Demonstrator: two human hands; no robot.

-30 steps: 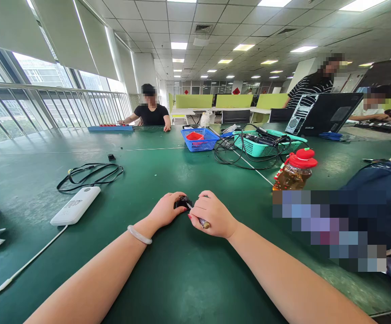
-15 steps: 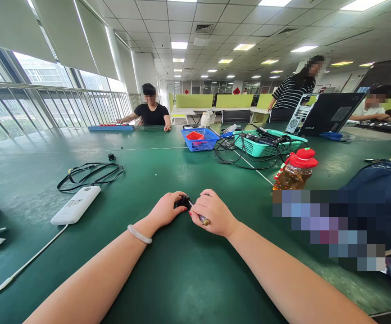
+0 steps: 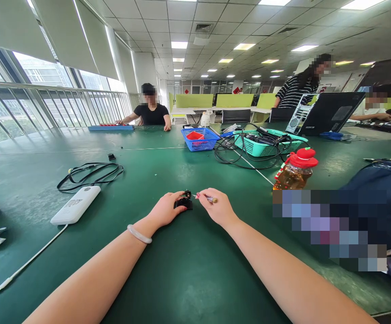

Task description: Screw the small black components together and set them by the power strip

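Observation:
My left hand (image 3: 167, 209) is closed on a small black part (image 3: 184, 204) at the green table's middle, thumb on the near side and fingers behind. A darker, knobbly piece of it (image 3: 188, 194) sticks up at the back; its exact kind cannot be made out. Between the fingers and thumb of my right hand (image 3: 217, 206) is a small screwdriver (image 3: 212, 199) with a brownish handle end. Its thin shaft points left at the raised piece of the black part. Whether the tip touches it is too small to tell.
A white power bank (image 3: 76, 205) and a looped black cable (image 3: 90, 175) lie to the left. Ahead stand a blue basket (image 3: 200, 144) and a green basket (image 3: 259, 147) with cables. On the right are a red-lidded bottle (image 3: 298, 168) and a dark blue bag (image 3: 381, 193).
My right hand has shifted slightly right and turned, so the screwdriver now lies nearly level and more of the black part shows. The standing person has moved right.

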